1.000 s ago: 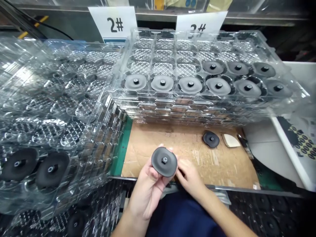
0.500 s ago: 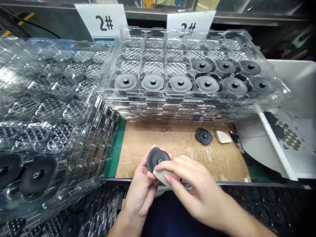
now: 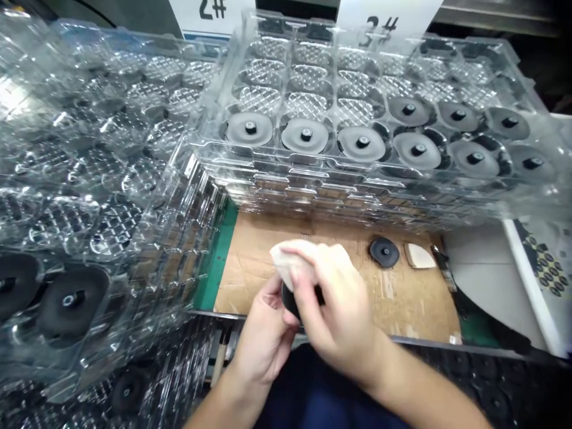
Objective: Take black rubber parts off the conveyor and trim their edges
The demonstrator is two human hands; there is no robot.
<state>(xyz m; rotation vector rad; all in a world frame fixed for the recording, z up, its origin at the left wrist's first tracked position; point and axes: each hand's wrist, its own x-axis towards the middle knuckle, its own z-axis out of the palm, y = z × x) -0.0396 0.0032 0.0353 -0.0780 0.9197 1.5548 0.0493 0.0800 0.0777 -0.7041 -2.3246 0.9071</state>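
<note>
My left hand (image 3: pixel 263 333) grips a black round disc (image 3: pixel 290 301) from below, just over the near edge of a brown cardboard sheet (image 3: pixel 415 304). Only a sliver of the disc shows. My right hand (image 3: pixel 335 310) lies across its top, fingers closed on a small whitish pad (image 3: pixel 286 259) that it presses against the disc. A second black disc (image 3: pixel 383 252) and a white wedge-shaped pad (image 3: pixel 419 256) lie loose on the cardboard to the right.
A stack of clear plastic trays (image 3: pixel 357 190) stands behind the cardboard, its top tray holding several grey discs. More clear trays (image 3: pixel 89 179) pile up at the left, some with black discs. A sheet of small black stickers (image 3: pixel 547 262) lies at the right.
My right hand has come over the disc with the whitish pad and now covers most of it. The disc, fully visible a second ago, is nearly hidden.
</note>
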